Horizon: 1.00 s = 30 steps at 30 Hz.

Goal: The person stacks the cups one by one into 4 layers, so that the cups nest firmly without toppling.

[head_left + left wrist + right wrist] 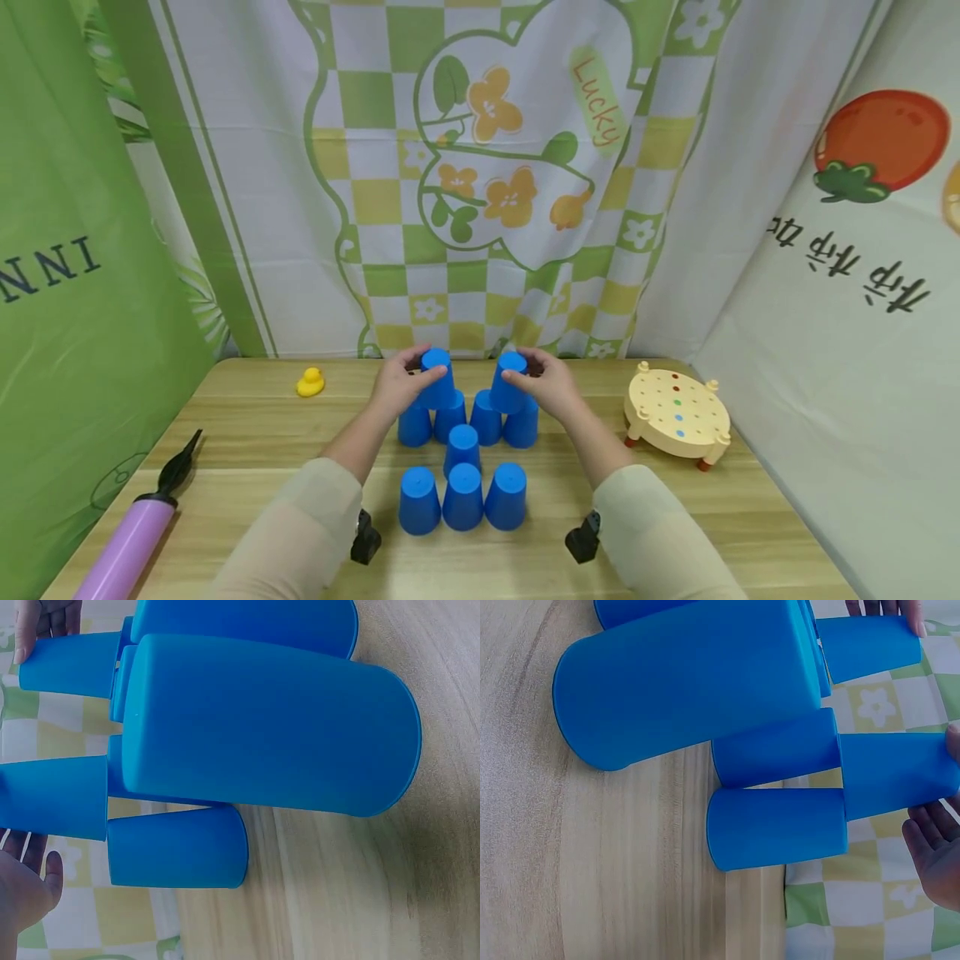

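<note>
My left hand (pixel 393 387) grips an upside-down blue cup (pixel 439 383), thumb in front and fingers behind. Its rim is right at the tops of the two left back-row cups (pixel 414 425). Mirroring it, my right hand (pixel 553 388) holds another blue cup (pixel 507 385) over the right back-row pair (pixel 521 425). In the right wrist view that cup (pixel 900 774) straddles the two below. Nearer me, one blue cup (pixel 462 450) stands behind the middle of a front row of three cups (pixel 462 498), all upside down.
A yellow rubber duck (pixel 311 382) sits at the table's back left. On the left edge lies a purple pump (pixel 131 546) with a black nozzle. To the right stands a round cream pegboard (pixel 677 408) on short legs. A patterned curtain (pixel 495 308) hangs behind the wooden table (pixel 277 483).
</note>
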Available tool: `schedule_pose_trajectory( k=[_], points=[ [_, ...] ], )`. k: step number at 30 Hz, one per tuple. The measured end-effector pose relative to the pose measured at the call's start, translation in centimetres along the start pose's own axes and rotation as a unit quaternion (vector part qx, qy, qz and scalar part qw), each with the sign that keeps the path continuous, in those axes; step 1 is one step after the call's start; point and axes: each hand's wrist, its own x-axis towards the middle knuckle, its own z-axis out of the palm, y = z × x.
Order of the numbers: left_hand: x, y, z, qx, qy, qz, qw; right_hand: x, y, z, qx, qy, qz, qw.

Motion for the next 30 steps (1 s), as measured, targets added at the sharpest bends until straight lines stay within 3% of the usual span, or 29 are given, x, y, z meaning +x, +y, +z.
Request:
schedule_pose_trajectory(
  k=[24,30],
  points=[
    [-0.16,0.05,-0.01,0.011,0.003,-0.025,0.9996,-0.07,0.19,0.01,-0.004,-0.007,-0.014,0.9999],
    [-0.24,-0.07,-0.2,0.019,-0.012,-0.013,0.9997,-0.3,0.33,-0.17,0.011,-0.006,-0.019,0.9997]
  ],
)
